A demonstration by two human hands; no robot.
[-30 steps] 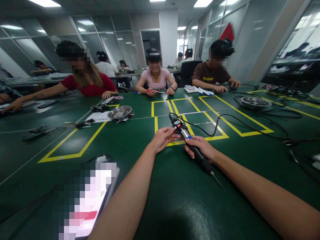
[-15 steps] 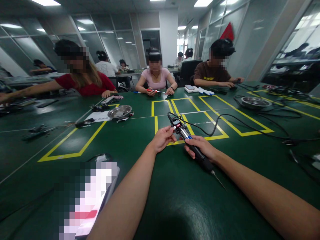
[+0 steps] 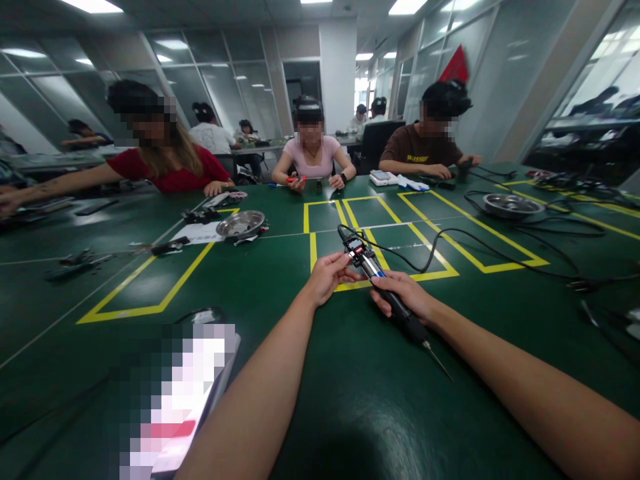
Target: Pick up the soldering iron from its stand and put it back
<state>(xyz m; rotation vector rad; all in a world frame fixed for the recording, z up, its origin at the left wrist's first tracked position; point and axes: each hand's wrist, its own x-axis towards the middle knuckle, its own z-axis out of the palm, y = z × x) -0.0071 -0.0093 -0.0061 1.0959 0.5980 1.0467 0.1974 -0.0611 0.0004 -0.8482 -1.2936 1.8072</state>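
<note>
A black electric screwdriver [image 3: 400, 308] with a silver and blue collar lies slantwise above the green table, its thin bit pointing down to the right, toward me. My right hand [image 3: 403, 293] is closed round the middle of its body. At the far, corded end, my left hand [image 3: 333, 277] pinches the tool between thumb and fingertips, close to a small red part. A black cord [image 3: 430, 250] loops out of that end and runs right across the table. My palms hide part of the grip.
Yellow tape outlines [image 3: 395, 272] mark the green table [image 3: 350, 400]. Metal dishes stand at left [image 3: 241, 225] and right [image 3: 513, 206]. A lit, blurred-out screen [image 3: 185, 400] lies beside my left forearm. Tangled cables [image 3: 565, 233] spread at right. Several co-workers sit opposite, one holding a red-handled screwdriver [image 3: 296, 179].
My hands and the electric screwdriver stay almost in place; my left fingers shift slightly along its corded end. Across the table, the co-workers' hands have moved a little.
</note>
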